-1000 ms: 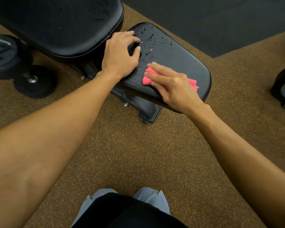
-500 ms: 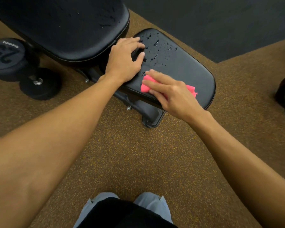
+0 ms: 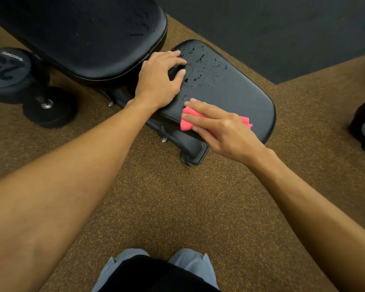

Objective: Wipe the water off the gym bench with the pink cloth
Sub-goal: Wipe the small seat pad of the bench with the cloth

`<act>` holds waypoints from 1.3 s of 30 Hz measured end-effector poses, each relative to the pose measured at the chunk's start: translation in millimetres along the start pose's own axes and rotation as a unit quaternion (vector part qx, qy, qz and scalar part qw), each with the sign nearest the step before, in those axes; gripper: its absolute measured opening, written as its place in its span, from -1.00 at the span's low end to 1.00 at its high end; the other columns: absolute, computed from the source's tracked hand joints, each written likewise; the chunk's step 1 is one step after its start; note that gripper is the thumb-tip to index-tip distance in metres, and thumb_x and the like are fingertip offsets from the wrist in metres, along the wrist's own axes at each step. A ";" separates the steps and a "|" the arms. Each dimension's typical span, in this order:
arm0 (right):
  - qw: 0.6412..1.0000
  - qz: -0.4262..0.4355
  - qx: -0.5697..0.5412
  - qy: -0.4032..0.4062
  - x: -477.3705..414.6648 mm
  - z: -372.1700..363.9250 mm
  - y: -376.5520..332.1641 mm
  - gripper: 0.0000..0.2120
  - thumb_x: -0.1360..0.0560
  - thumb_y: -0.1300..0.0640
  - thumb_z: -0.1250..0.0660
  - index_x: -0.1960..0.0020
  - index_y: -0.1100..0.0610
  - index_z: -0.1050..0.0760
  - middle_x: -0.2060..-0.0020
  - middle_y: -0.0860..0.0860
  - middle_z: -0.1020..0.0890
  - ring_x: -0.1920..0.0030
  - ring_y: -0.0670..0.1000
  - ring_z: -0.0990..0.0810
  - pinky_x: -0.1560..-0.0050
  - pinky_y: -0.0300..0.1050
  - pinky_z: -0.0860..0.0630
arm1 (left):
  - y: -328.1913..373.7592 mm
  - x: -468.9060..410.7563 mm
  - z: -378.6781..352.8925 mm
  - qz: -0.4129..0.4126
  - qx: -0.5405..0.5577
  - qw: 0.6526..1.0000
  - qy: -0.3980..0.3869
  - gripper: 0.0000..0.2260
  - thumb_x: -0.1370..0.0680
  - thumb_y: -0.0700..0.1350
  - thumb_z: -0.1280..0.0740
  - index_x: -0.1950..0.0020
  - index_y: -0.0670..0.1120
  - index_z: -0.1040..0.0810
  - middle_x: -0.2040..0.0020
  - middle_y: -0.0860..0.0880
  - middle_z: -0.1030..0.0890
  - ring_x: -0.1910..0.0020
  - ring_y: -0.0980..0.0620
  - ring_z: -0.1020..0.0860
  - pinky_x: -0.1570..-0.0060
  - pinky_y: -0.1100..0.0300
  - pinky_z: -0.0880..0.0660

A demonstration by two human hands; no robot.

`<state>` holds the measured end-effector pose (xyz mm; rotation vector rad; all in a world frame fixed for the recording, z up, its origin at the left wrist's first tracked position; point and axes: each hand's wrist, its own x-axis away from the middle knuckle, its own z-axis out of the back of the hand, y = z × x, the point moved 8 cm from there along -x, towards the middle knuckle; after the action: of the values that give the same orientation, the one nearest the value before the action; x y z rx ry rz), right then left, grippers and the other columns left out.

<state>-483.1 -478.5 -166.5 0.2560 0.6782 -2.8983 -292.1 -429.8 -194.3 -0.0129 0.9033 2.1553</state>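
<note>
light: soft, even, fairly bright, from above | glare: pale sheen on the seat pad (image 3: 236, 95); water drops (image 3: 199, 59) at its far end glint | shadow: soft, dark under the seat pad's near edge | focus: sharp on the seat pad, no motion blur | distortion: wide-angle; forearms (image 3: 51, 197) nearer than the seat pad swell toward the corners

The right hand (image 3: 223, 131) lies with straight fingers on the pink cloth (image 3: 187, 123), pressing it onto the near edge of the gym bench (image 3: 230, 95) seat. Water drops (image 3: 200, 57) bead the seat at 12 o'clock from the cloth, and the left hand (image 3: 156, 79) rests on the seat's end at 10 o'clock, fingers bent. A dumbbell (image 3: 9, 70) marked 25 lies on the floor at 9 o'clock from the seat.
</note>
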 end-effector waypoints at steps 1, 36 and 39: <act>1.000 -0.003 -0.001 0.003 4.3 4.4 3.5 -0.67 -0.72 0.17 -0.33 -0.47 0.15 -0.57 -0.54 0.10 -0.49 -0.59 0.06 -0.40 -0.59 0.09 -0.36 | 0.2 -0.1 0.4 0.000 0.000 1.000 0.002 -0.69 -0.63 0.06 -0.33 -0.34 0.05 -0.67 -0.45 0.09 -0.57 -0.47 0.07 -0.44 -0.48 -0.08 -0.35; 0.993 -0.099 0.028 0.057 -32.2 7.2 22.5 -0.67 -0.73 0.14 -0.27 -0.46 0.15 -0.57 -0.52 0.11 -0.51 -0.58 0.11 -0.42 -0.59 0.03 -0.33 | -1.9 -0.6 4.8 0.006 0.020 1.000 0.001 -0.73 -0.65 -0.01 -0.36 -0.32 0.00 -0.69 -0.43 0.04 -0.59 -0.45 0.07 -0.47 -0.50 0.20 -0.30; 0.998 -0.047 0.015 0.031 -21.7 0.7 10.6 -0.65 -0.72 0.16 -0.30 -0.48 0.16 -0.55 -0.53 0.11 -0.49 -0.59 0.09 -0.40 -0.62 0.02 -0.29 | 1.0 -1.4 2.5 0.008 0.006 1.000 -0.015 -0.72 -0.66 -0.01 -0.34 -0.35 0.02 -0.66 -0.47 0.06 -0.56 -0.49 0.06 -0.43 -0.53 0.09 -0.28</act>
<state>-460.1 -485.9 -166.1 0.3267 0.6745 -3.0028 -291.1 -429.6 -191.5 0.0314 0.9017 2.1589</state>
